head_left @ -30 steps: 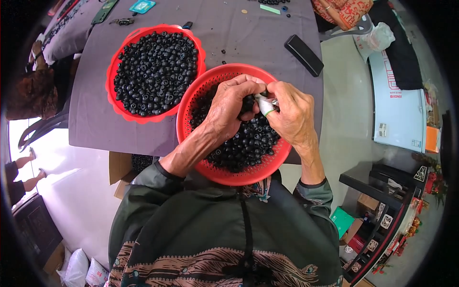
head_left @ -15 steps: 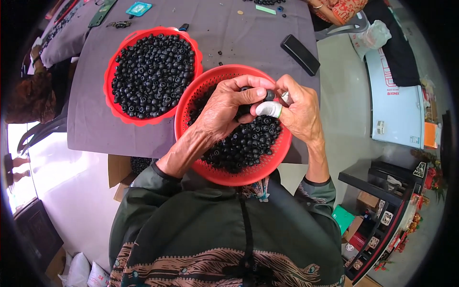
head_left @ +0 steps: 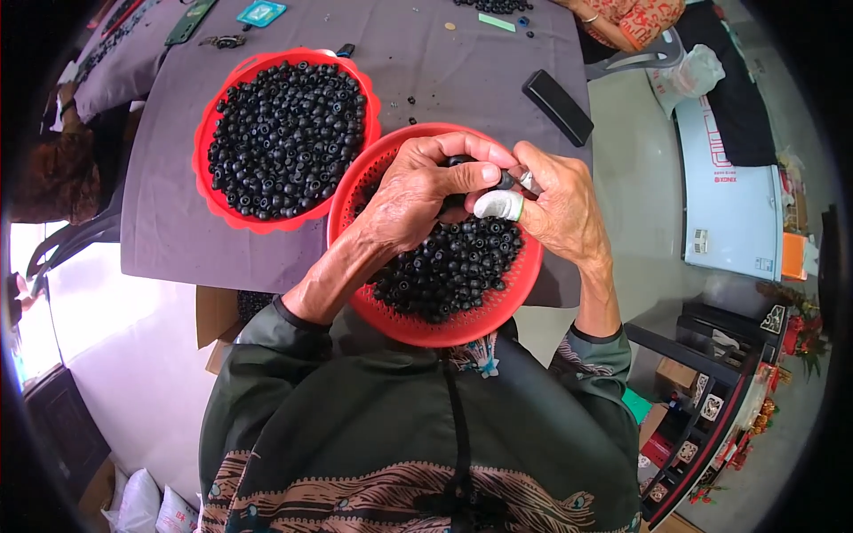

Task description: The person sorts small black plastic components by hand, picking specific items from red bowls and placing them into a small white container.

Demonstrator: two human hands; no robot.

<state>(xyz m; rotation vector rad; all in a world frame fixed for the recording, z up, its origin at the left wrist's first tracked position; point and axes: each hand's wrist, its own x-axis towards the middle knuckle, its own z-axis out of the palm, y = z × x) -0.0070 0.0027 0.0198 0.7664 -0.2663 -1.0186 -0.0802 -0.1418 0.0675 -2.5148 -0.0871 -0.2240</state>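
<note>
A: Which edges bound the working room, left to right?

B: At left we find the grey tablecloth (head_left: 164,235), its lower corner above pale floor. Next is the scalloped red tray (head_left: 203,169), heaped with small black parts. Its rim meets or nearly meets that of the red colander (head_left: 435,334) at frame centre, leaving little room between. The colander projects below the table's near edge. To its upper right, cloth separates it from the black case (head_left: 558,107); beyond the cloth, a floor strip extends to the white cabinet (head_left: 729,213).

A: What state do we record for the hands?

B: Left hand (head_left: 418,182), over the colander: fingers curled narrowly around a black piece (head_left: 506,180), right of frame centre. Right hand (head_left: 564,202), just beside it: pinching a small metal tool (head_left: 530,181), its thumb in a white cover (head_left: 498,205).

A: What remains hard to read?

B: At lower left, the table overhangs a cardboard box (head_left: 215,318). At centre, the left fingers hide their contents; we cannot tell the count, nor whether tool touches piece. At upper right, the frame cuts off a co-worker's patterned sleeve (head_left: 635,19).
</note>
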